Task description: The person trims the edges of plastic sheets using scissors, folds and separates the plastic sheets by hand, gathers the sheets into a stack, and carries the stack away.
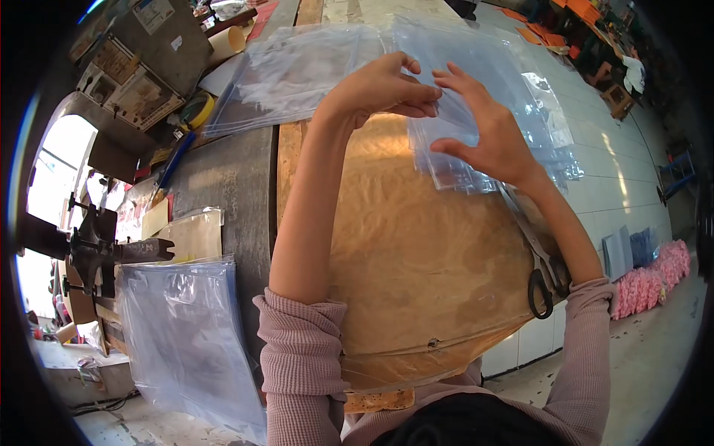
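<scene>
My left hand point(390, 88) is raised over the table, its fingers curled in and pressed together; whether a clear film edge is between them I cannot make out. Beside it, my right hand point(491, 128) is open, thumb and fingers spread apart, over a stack of clear bluish plastic sheets point(513, 82). To the left of that stack lies another pile of clear plastic sheets point(297, 70), behind my left wrist. A large pair of scissors point(529, 236) rests on the brown-covered tabletop point(424, 260), close to my right forearm.
More clear plastic sheets point(178, 320) hang at the table's left side, below a dark metal clamp-like fixture point(97, 245). A yellow tape roll point(197, 111) sits at the back left. Pink bundles point(654, 279) and a stool point(617, 100) stand on the floor at right.
</scene>
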The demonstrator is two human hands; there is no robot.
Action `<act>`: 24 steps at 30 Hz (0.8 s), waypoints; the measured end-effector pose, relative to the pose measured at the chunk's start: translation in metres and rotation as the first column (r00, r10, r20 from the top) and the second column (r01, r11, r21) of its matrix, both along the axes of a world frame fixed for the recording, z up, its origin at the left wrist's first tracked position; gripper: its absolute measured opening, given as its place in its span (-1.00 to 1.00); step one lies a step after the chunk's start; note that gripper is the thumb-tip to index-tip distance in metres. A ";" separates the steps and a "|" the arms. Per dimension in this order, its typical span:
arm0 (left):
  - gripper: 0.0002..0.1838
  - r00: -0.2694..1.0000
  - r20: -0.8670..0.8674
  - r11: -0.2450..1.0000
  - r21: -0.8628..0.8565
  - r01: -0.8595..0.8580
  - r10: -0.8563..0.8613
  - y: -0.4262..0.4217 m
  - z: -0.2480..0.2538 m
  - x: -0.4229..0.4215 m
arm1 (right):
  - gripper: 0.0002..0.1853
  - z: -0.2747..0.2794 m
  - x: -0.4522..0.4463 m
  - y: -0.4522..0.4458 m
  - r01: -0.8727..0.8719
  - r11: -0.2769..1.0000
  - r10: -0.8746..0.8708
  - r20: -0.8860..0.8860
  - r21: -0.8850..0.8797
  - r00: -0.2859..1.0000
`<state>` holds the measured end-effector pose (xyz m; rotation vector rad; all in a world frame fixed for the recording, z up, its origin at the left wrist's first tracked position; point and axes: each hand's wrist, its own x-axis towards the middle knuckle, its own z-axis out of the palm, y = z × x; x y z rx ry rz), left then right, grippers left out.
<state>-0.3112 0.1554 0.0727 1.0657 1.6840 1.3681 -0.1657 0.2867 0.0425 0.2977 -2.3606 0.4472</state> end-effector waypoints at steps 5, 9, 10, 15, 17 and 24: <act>-0.47 0.962 -0.217 0.985 -0.091 0.148 -0.164 -0.005 0.012 -0.003 | -0.66 -0.005 -0.002 0.023 0.158 0.985 -0.159 -0.009 -0.067 0.987; -0.48 0.634 -0.655 0.904 -0.382 0.192 -0.412 -0.015 0.021 0.014 | -0.73 0.022 0.013 0.031 0.391 0.903 -0.415 -0.121 -0.179 0.902; -0.47 0.532 -0.727 0.891 -0.433 0.135 -0.433 -0.014 0.021 0.022 | -0.73 0.027 0.017 0.032 0.423 0.892 -0.446 -0.164 -0.159 0.880; -0.38 0.422 -0.810 0.892 -0.452 -0.010 -0.406 0.004 -0.015 0.022 | -0.81 0.024 0.015 0.026 0.195 0.980 -0.169 -0.322 0.048 0.932; -0.57 0.520 -0.751 0.906 -0.404 0.126 -0.408 0.001 -0.003 0.015 | -0.80 0.023 0.014 0.025 0.119 0.991 -0.102 -0.234 0.056 0.967; -0.84 0.638 -0.765 0.994 -0.022 0.111 -0.088 0.009 0.000 0.001 | -0.76 0.016 0.010 0.026 0.040 0.979 0.003 -0.210 0.201 0.978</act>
